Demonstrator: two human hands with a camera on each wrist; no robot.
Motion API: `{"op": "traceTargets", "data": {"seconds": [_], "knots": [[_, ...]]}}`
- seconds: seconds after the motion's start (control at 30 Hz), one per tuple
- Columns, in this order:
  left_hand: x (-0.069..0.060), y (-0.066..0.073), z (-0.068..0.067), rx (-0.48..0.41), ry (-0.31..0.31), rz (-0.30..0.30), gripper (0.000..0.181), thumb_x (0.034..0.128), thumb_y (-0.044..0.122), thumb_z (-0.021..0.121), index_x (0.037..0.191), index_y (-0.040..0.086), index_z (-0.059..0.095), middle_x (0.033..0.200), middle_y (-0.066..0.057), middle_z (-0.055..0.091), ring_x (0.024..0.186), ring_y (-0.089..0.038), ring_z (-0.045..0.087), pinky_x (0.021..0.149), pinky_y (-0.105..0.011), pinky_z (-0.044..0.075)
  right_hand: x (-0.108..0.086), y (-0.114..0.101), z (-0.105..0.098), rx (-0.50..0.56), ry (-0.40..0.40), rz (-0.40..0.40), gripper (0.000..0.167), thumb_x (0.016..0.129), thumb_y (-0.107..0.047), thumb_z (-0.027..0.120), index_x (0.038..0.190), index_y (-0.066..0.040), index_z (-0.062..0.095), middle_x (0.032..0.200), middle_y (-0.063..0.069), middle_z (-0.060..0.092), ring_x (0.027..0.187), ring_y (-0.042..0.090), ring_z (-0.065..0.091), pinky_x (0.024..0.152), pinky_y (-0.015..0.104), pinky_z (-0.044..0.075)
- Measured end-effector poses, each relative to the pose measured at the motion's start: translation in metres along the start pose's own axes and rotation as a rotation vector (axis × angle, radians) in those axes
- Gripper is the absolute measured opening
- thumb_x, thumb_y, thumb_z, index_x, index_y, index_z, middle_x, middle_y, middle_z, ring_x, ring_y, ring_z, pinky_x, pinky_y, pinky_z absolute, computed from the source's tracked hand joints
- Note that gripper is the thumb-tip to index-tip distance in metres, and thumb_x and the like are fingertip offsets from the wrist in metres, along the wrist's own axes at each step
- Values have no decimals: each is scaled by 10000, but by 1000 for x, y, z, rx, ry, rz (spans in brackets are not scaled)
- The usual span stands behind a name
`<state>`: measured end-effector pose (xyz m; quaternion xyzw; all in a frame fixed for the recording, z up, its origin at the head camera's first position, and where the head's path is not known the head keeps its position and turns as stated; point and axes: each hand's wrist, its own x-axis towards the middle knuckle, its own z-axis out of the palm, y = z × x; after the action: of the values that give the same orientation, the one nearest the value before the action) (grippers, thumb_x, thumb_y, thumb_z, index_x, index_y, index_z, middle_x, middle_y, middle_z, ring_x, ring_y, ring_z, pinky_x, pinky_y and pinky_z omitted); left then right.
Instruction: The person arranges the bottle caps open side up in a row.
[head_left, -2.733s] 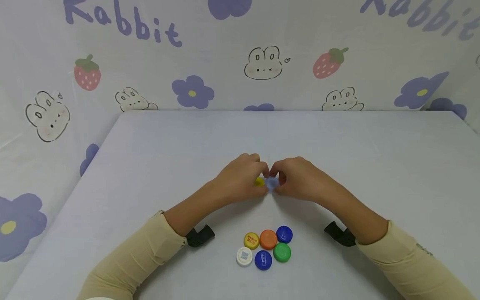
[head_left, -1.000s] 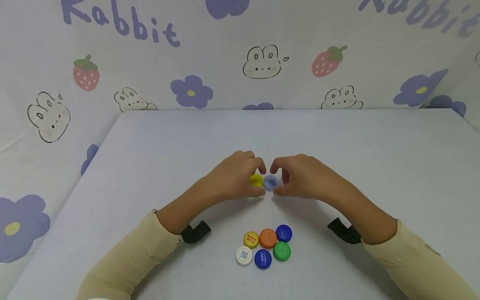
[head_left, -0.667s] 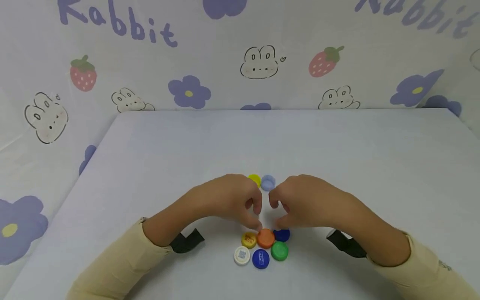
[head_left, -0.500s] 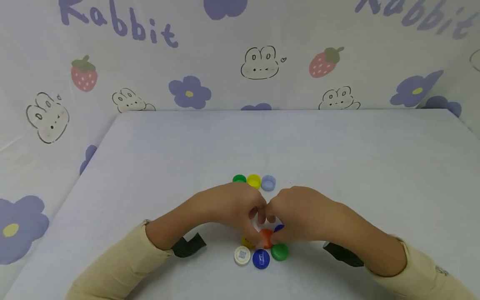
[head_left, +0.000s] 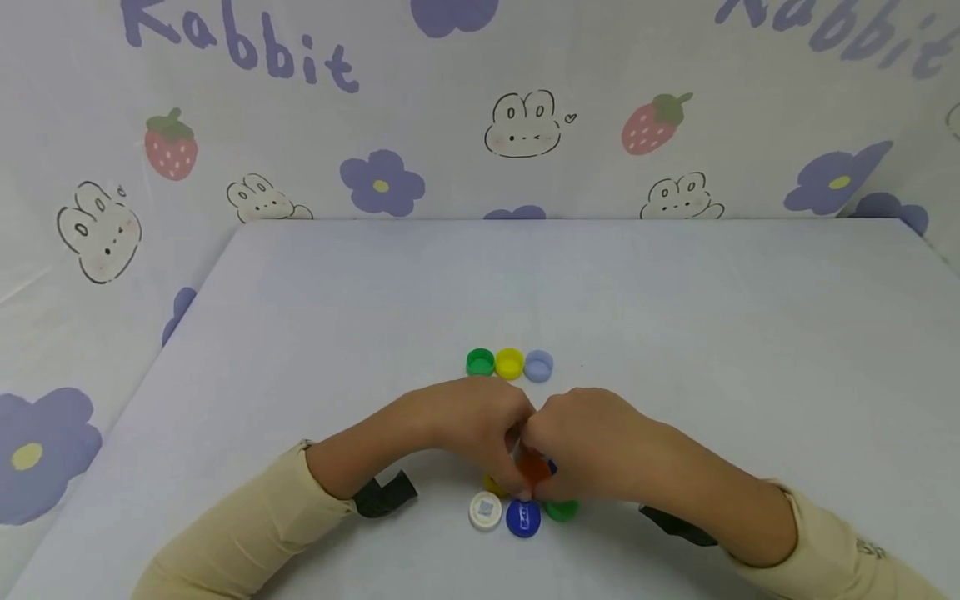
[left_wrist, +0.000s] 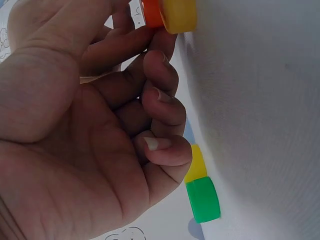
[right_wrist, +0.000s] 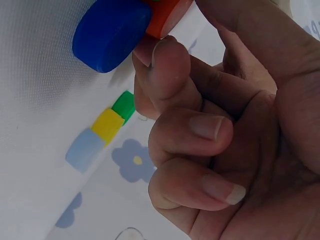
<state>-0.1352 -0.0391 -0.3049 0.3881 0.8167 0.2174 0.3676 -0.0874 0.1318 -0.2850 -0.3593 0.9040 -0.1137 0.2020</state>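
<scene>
From my end, the left hand [head_left: 482, 422] and right hand [head_left: 590, 442] jointly pinch the orange cap [head_left: 534, 469], lower centre of the frame. Mid-frame, the row of three caps [head_left: 510, 363] looks done; the orange one and five clustered caps [head_left: 523, 518] seem left.

Head view: tabletop [head_left: 712, 317] across middle and lower frame; backdrop cloth [head_left: 585, 50] behind it, along top and left. Three-cap row [head_left: 509, 363] just below frame centre. Lower, left hand [head_left: 468, 425] and right hand [head_left: 603, 442], gripped cap [head_left: 534, 469] between fingertips. Side cap [head_left: 492, 485] left of it, partly behind left hand. Toward frame bottom, left to right: bottom-left cap [head_left: 485, 512], bottom-middle cap [head_left: 523, 518], bottom-right cap [head_left: 562, 510].
</scene>
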Motion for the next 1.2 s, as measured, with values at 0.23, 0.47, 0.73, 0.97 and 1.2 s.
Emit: {"op": "traceTargets", "data": {"seconds": [0.23, 0.47, 0.73, 0.97, 1.2], "knots": [[-1, 3, -1, 14, -4, 2, 258, 800, 280, 893, 805, 139, 677, 639, 39, 565, 590, -84, 470, 535, -225, 315, -1, -2, 1, -5, 19, -18, 273, 797, -290, 894, 767, -161, 656, 594, -117, 519, 538, 59, 465, 512, 234, 391], [-1, 1, -1, -16, -13, 28, 264, 807, 237, 881, 780, 121, 645, 598, 58, 500, 562, -67, 412, 524, -221, 276, 0, 1, 2, -16, 30, -39, 307, 781, -281, 891, 732, -167, 611, 575, -111, 481, 520, 59, 434, 491, 225, 353], [-6, 0, -6, -25, 18, -4, 223, 794, 237, 873, 872, 145, 684, 669, 46, 570, 600, -85, 474, 543, -231, 335, 0, 2, -3, 8, 61, -29, 288, 813, -279, 838, 723, -179, 584, 560, -101, 465, 505, 67, 424, 497, 239, 338], [-15, 5, -18, 52, 225, 44, 239, 837, 238, 830, 982, 131, 673, 861, -4, 645, 775, -139, 556, 647, -253, 441, -10, 5, -24, -4, 173, 51, 172, 849, -262, 790, 963, -158, 714, 609, -102, 478, 565, 89, 439, 545, 268, 381], [-14, 11, -18, -25, 523, 136, 337, 858, 252, 830, 1126, 112, 681, 1003, 5, 648, 970, -200, 593, 804, -281, 515, -26, 13, -47, 46, 349, 147, 200, 868, -272, 767, 989, -117, 737, 669, -90, 549, 624, 125, 497, 552, 299, 445]]}}
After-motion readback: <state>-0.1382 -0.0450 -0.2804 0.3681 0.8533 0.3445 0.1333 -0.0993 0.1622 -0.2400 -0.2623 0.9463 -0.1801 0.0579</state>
